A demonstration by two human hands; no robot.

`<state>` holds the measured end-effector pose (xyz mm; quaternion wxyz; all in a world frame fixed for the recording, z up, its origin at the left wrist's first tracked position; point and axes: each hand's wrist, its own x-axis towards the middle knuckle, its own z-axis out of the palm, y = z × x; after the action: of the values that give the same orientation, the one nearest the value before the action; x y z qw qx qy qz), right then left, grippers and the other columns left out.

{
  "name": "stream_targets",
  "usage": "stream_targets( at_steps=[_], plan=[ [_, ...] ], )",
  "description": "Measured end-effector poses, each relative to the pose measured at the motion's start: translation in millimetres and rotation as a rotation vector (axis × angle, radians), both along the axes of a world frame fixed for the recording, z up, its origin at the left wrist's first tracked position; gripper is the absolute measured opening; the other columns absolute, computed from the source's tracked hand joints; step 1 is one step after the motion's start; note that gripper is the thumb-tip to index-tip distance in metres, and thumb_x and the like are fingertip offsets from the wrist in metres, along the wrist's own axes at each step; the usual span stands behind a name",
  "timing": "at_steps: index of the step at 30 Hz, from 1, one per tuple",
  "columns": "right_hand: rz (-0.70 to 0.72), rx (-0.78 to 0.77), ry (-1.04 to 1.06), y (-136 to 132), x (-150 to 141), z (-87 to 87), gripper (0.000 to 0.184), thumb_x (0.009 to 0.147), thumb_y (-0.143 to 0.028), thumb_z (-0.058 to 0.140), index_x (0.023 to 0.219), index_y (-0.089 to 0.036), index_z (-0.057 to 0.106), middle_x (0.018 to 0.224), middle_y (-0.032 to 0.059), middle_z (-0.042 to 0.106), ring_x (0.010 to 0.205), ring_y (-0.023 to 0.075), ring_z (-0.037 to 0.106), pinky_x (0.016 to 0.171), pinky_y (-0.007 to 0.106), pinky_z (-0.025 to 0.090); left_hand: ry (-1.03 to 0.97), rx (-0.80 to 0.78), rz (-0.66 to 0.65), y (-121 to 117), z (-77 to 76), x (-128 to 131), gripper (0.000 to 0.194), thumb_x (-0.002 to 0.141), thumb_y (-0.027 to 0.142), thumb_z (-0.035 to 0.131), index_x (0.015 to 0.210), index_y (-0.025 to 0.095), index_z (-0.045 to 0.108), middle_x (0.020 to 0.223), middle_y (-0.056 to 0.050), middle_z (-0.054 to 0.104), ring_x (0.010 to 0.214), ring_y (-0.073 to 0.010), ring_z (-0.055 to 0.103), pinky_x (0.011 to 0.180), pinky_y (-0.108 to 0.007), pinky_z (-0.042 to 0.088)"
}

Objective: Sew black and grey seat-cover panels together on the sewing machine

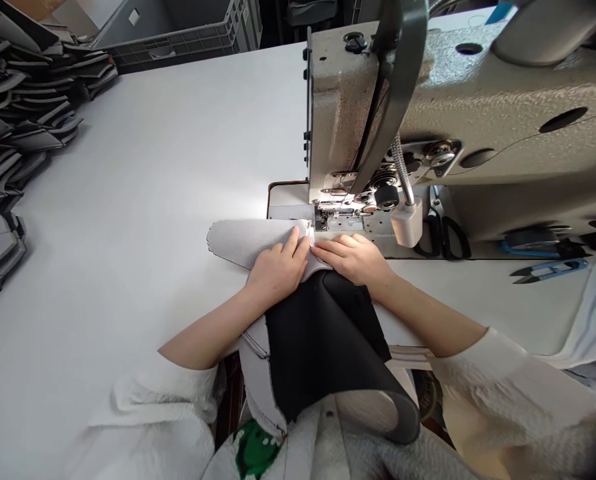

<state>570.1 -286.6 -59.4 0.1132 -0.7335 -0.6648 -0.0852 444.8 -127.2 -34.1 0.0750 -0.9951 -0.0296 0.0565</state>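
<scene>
A grey mesh fabric piece (243, 240) lies on the white table (153, 200), joined to a black fabric piece (318, 340) that hangs over the table's near edge toward my lap. My left hand (278, 270) presses flat on the grey mesh, fingers stretched toward the needle. My right hand (353, 257) rests beside it, fingers laid on the fabric edge just in front of the presser foot (323, 223) of the sewing machine (428, 113). Both hands hold the fabric down at the needle area.
A stack of grey and black cut pieces (23, 107) lines the left edge. A grey plastic crate (178, 33) stands at the back. Black-handled scissors (443, 233) and blue thread snips (553, 270) lie at the machine's base on the right.
</scene>
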Motion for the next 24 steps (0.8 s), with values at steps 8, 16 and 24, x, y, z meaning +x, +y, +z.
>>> stream_targets(
  at_steps=[8, 16, 24],
  plan=[
    [-0.104, 0.041, 0.005, -7.1, 29.8, -1.7, 0.036, 0.096, -0.018, 0.038, 0.124, -0.017, 0.061, 0.121, 0.0063, 0.064, 0.094, 0.0201, 0.055, 0.077, 0.034, 0.041, -0.063, -0.024, -0.043, -1.7, -0.8, 40.6, 0.049, 0.097, 0.034, 0.029, 0.143, 0.018, 0.04, 0.15, -0.013, 0.037, 0.092, -0.0264, 0.064, 0.065, -0.035, 0.054],
    [-0.237, 0.034, 0.247, -6.3, 28.6, -7.0, 0.037, 0.095, -0.024, 0.039, 0.127, -0.022, 0.059, 0.122, 0.0077, 0.062, 0.099, 0.0234, 0.054, 0.082, 0.038, 0.044, -0.067, -0.06, -0.026, -2.7, 4.7, 42.5, 0.046, 0.095, 0.025, 0.032, 0.139, 0.016, 0.043, 0.15, -0.014, 0.036, 0.101, -0.0293, 0.06, 0.069, -0.039, 0.054],
    [-0.692, -0.054, 0.792, 9.1, 38.3, 8.1, 0.037, 0.085, -0.056, 0.052, 0.081, -0.021, 0.064, 0.07, 0.0022, 0.06, 0.071, 0.0187, 0.053, 0.065, 0.03, 0.041, -0.049, -0.164, 0.015, -36.3, 0.8, -0.9, 0.054, 0.093, 0.028, 0.04, 0.143, 0.007, 0.035, 0.15, -0.024, 0.03, 0.139, -0.0407, 0.025, 0.106, -0.061, 0.031]
  ],
)
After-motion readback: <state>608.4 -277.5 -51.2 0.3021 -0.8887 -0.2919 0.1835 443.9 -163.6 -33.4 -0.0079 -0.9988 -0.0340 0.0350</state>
